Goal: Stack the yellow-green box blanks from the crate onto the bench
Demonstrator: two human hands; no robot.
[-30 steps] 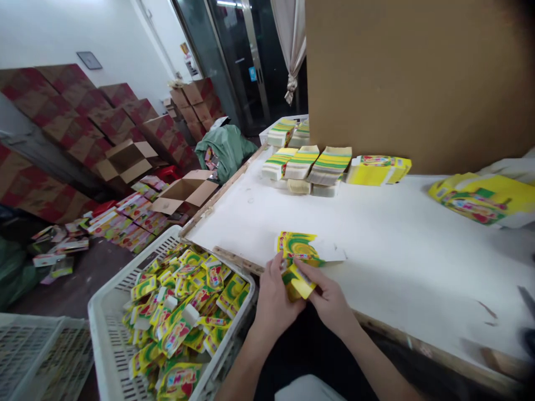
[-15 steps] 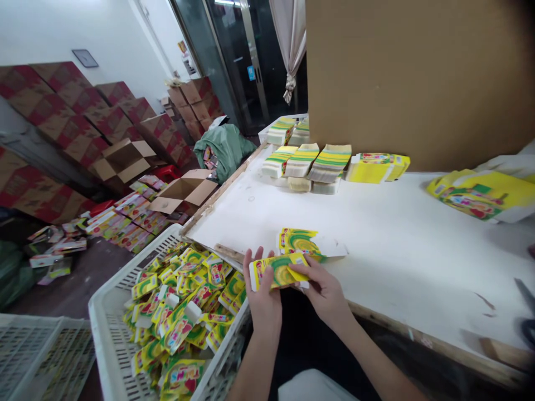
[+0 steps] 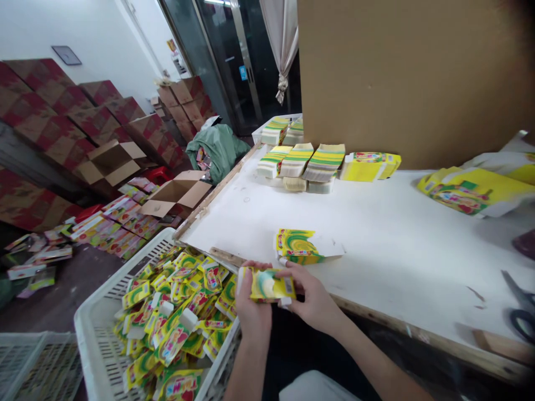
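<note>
Left hand (image 3: 254,309) gripping one end of small yellow box (image 3: 266,285); right hand (image 3: 310,294) pinching other end; box at white table's (image 3: 384,239) near edge, beside white basket (image 3: 97,334).

One left hand (image 3: 253,309), one right hand (image 3: 309,295), one held carton (image 3: 270,287)
One worktop (image 3: 384,239), one pair of scissors (image 3: 515,291), one wooden block (image 3: 499,345), two open cardboard boxes (image 3: 178,195), one knotted curtain (image 3: 282,42), and heaped yellow packets (image 3: 175,328) too many to count

head-worn camera | forward, down | close (wide view) | over white table (image 3: 376,234)
</note>
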